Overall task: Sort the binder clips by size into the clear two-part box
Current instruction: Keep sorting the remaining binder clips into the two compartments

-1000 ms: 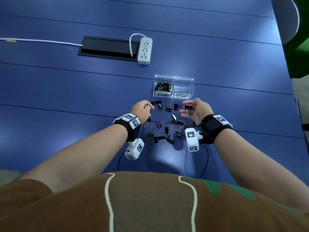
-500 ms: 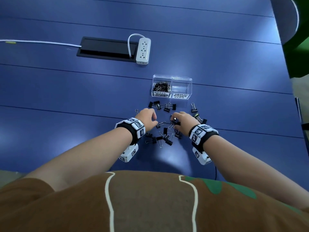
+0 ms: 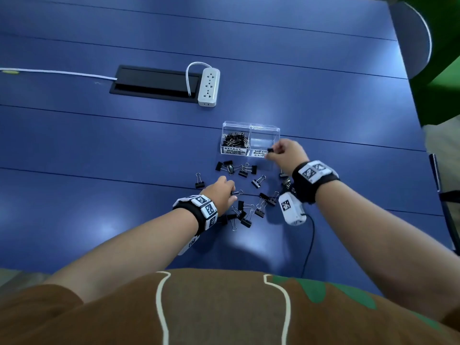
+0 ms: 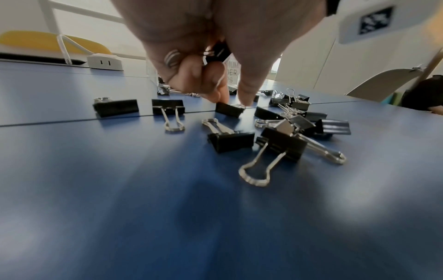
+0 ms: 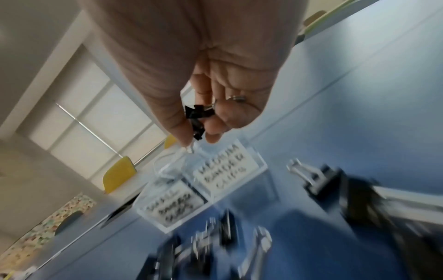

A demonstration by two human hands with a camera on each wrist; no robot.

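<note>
The clear two-part box [image 3: 251,125] stands on the blue table. Its left part, labelled small, holds several small black clips [image 3: 235,140]; no clips show in the right part, labelled medium [image 5: 223,176]. My right hand [image 3: 271,151] pinches a black binder clip [image 5: 196,117] at the front of the medium part. Loose black binder clips [image 3: 249,207] lie scattered in front of the box. My left hand [image 4: 233,100] is down among them, thumb and forefinger on a clip [image 4: 230,110], with another clip [image 4: 217,52] held in its curled fingers.
A white power strip [image 3: 209,87] and a black cable hatch [image 3: 154,83] lie behind the box, with a white cable [image 3: 57,72] running left. A black wire [image 3: 310,245] trails from the right wrist camera. A chair back [image 3: 413,38] stands at the far right.
My right hand has left the pile and risen to the box's medium part with a clip. My left hand stays low in the pile, fingertips now on another clip.
</note>
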